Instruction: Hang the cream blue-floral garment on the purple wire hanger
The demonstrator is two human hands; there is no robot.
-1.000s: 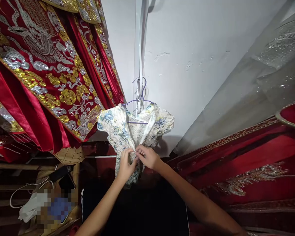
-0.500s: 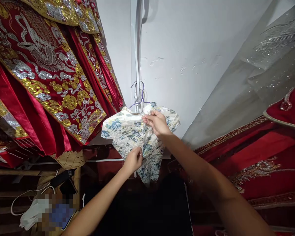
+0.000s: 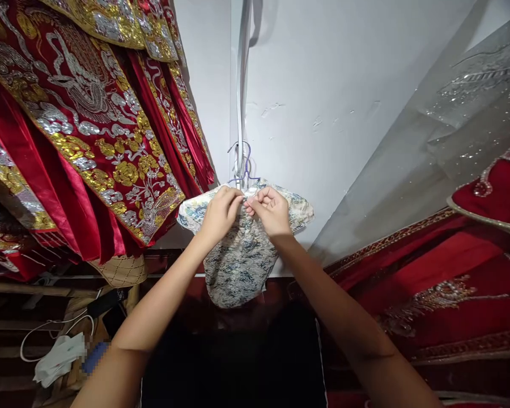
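1. Head view, largest first: red robes (image 3: 89,141) thick with gold and silver embroidery, hanging down the left side, lower edges just left of the small dress.
2. More red embroidered cloth (image 3: 450,283) along the right side, under a sheer glittery veil (image 3: 459,113).
3. White wall (image 3: 323,85) in between, with a pale strap (image 3: 240,85) running down it to the hanger.
4. Small floral dress (image 3: 238,260), cream with blue flowers, hung against the wall at the middle, collar at the top, hem hanging free below the hands.
5. Left hand (image 3: 219,212) at the collar of the dress, fingers pressed together and pinching the cloth just under the hanger.
6. Right hand (image 3: 272,212) just beside it, fingertips nearly touching the left, also pinching the collar cloth; cannot tell whether a button or clasp sits between the fingers.
7. Woven basket (image 3: 121,269) below the robes, lower left.
8. White cloth (image 3: 57,360) with a white cable (image 3: 51,331) looped near it, bottom left corner.
9. Purple wire hanger (image 3: 244,164), hook caught on the strap, shoulders hidden inside the dress.
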